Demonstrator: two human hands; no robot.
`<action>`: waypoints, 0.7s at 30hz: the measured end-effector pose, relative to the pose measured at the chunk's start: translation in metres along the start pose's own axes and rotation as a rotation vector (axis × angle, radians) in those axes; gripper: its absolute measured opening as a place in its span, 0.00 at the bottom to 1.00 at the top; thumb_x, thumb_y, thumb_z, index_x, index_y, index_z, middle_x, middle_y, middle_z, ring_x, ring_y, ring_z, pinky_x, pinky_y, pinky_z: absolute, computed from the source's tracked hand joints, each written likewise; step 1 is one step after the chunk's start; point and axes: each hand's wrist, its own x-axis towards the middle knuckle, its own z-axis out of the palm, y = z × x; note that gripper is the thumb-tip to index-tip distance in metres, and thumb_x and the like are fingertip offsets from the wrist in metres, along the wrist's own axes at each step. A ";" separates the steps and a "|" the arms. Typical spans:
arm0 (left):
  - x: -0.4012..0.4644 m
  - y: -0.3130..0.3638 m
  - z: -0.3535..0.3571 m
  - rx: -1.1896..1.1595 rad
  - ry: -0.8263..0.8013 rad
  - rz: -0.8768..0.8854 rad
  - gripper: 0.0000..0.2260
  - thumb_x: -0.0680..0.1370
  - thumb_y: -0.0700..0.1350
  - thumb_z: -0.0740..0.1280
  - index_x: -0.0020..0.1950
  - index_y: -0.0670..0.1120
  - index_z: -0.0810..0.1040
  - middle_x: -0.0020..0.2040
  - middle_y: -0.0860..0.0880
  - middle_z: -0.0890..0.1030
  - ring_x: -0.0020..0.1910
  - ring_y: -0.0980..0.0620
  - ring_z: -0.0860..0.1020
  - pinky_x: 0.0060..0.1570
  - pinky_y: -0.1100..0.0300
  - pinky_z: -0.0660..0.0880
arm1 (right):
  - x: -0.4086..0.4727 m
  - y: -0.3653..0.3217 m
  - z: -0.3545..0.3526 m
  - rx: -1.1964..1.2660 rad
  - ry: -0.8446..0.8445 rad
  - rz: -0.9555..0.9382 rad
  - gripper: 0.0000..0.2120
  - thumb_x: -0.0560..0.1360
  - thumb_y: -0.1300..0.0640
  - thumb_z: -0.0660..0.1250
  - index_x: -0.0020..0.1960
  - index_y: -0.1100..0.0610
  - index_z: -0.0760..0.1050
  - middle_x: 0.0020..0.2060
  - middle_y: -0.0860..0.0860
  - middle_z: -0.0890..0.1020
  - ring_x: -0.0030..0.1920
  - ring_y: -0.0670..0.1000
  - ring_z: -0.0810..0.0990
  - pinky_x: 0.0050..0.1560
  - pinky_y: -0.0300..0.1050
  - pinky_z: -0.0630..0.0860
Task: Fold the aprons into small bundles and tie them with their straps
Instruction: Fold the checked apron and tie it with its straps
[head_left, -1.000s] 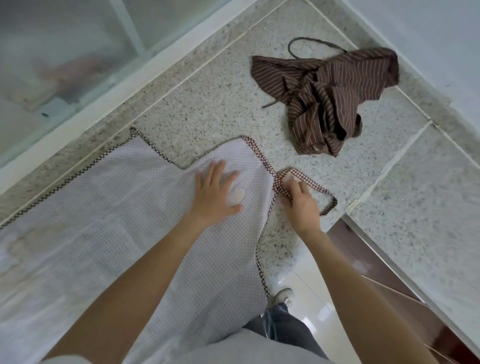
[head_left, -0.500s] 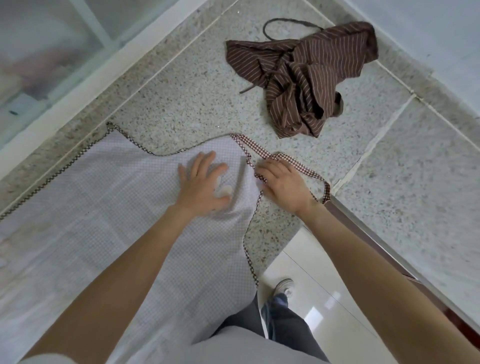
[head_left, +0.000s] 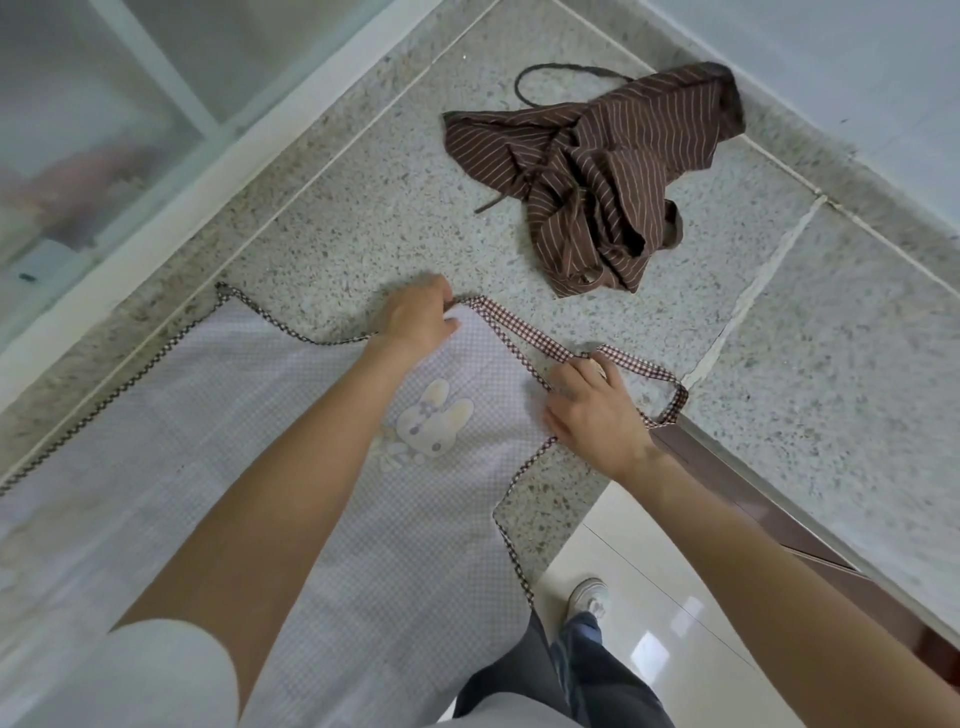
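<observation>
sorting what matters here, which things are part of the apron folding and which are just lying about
Job: checked apron, its neck strap, brown striped apron, left hand, right hand.
Just there: stone counter, window frame, shoe.

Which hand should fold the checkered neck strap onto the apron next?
Probably the right hand: its fingers already pinch the checkered neck strap. The left hand grips the bib's top edge of the white apron, so it can steady the cloth.

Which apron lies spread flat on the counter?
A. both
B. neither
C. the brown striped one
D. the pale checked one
D: the pale checked apron lies spread out under both hands, while the brown striped apron sits crumpled farther back.
</observation>
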 end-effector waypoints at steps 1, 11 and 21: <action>0.002 0.003 -0.002 0.036 -0.024 0.015 0.11 0.78 0.45 0.64 0.59 0.44 0.74 0.54 0.44 0.78 0.50 0.44 0.76 0.43 0.57 0.69 | 0.004 -0.003 0.000 0.003 -0.017 -0.005 0.12 0.71 0.50 0.65 0.47 0.56 0.80 0.52 0.55 0.78 0.56 0.57 0.75 0.64 0.61 0.67; 0.008 0.006 -0.014 -0.686 0.200 0.022 0.13 0.74 0.34 0.67 0.54 0.48 0.71 0.55 0.51 0.78 0.58 0.54 0.75 0.58 0.58 0.71 | 0.008 -0.008 0.007 0.125 -0.372 0.051 0.31 0.77 0.45 0.62 0.75 0.52 0.56 0.76 0.51 0.55 0.76 0.52 0.48 0.73 0.58 0.39; -0.084 -0.007 0.027 -0.079 0.512 0.211 0.12 0.74 0.44 0.63 0.57 0.48 0.77 0.57 0.51 0.78 0.58 0.49 0.73 0.60 0.55 0.64 | -0.005 -0.031 0.009 0.061 -0.168 0.058 0.29 0.69 0.55 0.68 0.69 0.57 0.69 0.70 0.56 0.68 0.71 0.59 0.64 0.69 0.66 0.58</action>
